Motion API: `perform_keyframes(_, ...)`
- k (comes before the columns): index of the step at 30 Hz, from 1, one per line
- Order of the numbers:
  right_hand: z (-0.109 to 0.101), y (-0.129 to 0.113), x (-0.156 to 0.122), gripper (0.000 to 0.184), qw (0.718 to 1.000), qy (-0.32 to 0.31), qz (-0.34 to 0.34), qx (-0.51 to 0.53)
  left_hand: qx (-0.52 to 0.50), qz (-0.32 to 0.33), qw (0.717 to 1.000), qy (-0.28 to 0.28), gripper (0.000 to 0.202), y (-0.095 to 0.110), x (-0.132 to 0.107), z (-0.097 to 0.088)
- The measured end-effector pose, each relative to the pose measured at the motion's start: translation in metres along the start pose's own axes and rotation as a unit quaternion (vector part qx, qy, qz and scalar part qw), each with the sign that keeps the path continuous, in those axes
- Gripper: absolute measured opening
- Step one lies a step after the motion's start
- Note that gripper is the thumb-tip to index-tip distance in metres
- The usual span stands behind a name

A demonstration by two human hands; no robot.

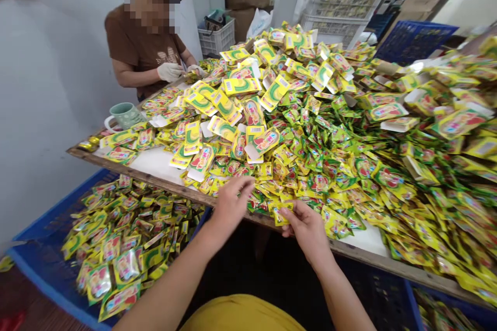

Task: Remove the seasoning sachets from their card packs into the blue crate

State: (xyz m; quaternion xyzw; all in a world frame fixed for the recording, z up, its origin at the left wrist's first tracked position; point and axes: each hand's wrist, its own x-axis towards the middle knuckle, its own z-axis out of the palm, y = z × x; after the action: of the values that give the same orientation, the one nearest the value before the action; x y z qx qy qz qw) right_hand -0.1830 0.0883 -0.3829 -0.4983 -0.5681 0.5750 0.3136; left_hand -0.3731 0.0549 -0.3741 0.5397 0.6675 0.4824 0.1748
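Observation:
My right hand [307, 227] pinches a small yellow packet [278, 214] between thumb and fingers, just over the front edge of the table. My left hand [234, 200] is beside it on the left, its fingers loosely bent and slightly apart, with nothing visible in them. Beyond both hands lies a pile of small yellow-green sachets [322, 147] with a red fruit print. Flat yellow and green cardboard boxes [241, 86], some with open white flaps, are heaped on top of the sachets.
A blue crate [42, 258] full of packed boxes stands below the table at left. The wooden table edge [155, 182] runs before me. A green mug [125, 115] is at the far left corner. Across sits a co-worker [143, 46] in white gloves. White crates [341, 0] stand behind.

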Motion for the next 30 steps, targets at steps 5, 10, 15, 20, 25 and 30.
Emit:
perform_keyframes(5, 0.000, 0.002, 0.008, 0.038, 0.993, -0.023, 0.033, 0.109, 0.196, 0.003, 0.980, -0.034, 0.043, -0.041, 0.047, -0.010)
perform_keyframes(10, -0.004, 0.003, 0.006, 0.035, 0.988, -0.016, 0.039, 0.148, 0.173, -0.042, 0.984, 0.011, 0.024, -0.045, 0.059, -0.019)
perform_keyframes(15, -0.011, 0.002, 0.010, 0.030, 0.984, 0.035, -0.001, 0.175, -0.179, -0.178, 0.968, -0.004, 0.035, -0.017, 0.043, -0.028)
perform_keyframes(20, -0.017, -0.027, 0.003, 0.023, 0.980, -0.004, -0.054, 0.189, -0.325, -0.242, 0.911, -0.072, 0.038, 0.014, 0.008, 0.003)
perform_keyframes(25, -0.007, -0.036, -0.001, 0.027, 0.990, -0.037, -0.037, 0.129, -0.323, -0.191, 0.916, -0.140, 0.029, 0.040, -0.011, 0.027)
perform_keyframes(30, -0.004, -0.019, 0.002, 0.039, 0.993, 0.058, -0.054, 0.089, -0.340, -0.152, 0.906, -0.201, 0.028, 0.050, -0.018, 0.027)
